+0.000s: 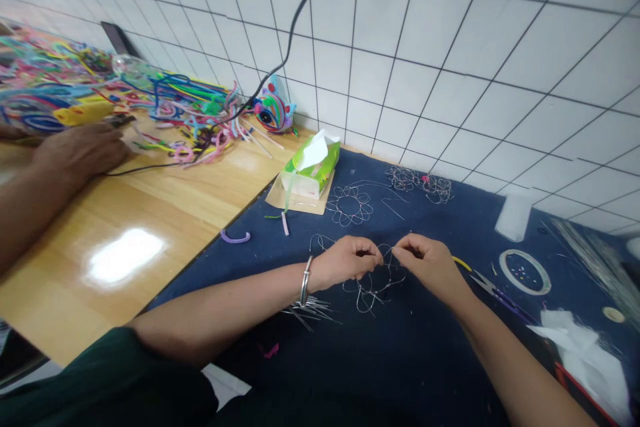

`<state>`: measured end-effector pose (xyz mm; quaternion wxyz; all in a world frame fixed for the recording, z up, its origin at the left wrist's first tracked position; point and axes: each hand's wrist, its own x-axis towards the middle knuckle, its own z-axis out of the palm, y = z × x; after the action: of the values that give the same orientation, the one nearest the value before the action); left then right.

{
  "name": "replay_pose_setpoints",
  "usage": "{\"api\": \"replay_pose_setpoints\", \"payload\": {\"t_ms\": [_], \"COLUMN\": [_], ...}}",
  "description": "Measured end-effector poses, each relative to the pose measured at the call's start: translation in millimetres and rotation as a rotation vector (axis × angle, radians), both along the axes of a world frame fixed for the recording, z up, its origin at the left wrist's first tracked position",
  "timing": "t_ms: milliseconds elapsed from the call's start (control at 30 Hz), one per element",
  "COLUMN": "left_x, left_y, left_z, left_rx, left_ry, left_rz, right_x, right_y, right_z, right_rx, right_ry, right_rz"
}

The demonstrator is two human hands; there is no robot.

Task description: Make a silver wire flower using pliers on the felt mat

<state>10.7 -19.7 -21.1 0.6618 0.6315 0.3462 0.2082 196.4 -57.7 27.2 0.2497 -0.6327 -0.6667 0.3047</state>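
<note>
Between my hands hangs a looped wire flower frame [371,295], its thin silver petals spread over the dark blue cloth [425,360]. My left hand [350,257], with a silver bangle at the wrist, pinches the wire at the upper left of the frame. On the other side my right hand [424,257] pinches the wire too, thumb against forefinger. A finished-looking wire flower ring [350,206] lies flat just beyond my left hand. Cut wire lengths [313,309] lie in a bunch under my left forearm.
Tangled wire bundles [419,181] sit by the wall. A green tissue pack [313,167] stands at the back. Pliers [500,295], a tape roll [525,272] and crumpled tissue [583,347] lie right. Another person's hand [80,150] rests left, near colourful pipe cleaners [190,97].
</note>
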Motion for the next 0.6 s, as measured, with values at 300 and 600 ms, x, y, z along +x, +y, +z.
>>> {"api": "replay_pose_setpoints", "payload": {"t_ms": [300, 600], "left_x": [0, 0], "left_y": [-1, 2], "left_z": [3.5, 2.8], "left_rx": [-0.029, -0.035], "left_ry": [-0.015, -0.007], "left_rz": [0.014, 0.051], "right_x": [0, 54], "right_y": [0, 7], "right_z": [0.9, 21.1], "right_rx": [0.006, 0.178], "right_ry": [-0.014, -0.522], "right_rz": [0.036, 0.042]}}
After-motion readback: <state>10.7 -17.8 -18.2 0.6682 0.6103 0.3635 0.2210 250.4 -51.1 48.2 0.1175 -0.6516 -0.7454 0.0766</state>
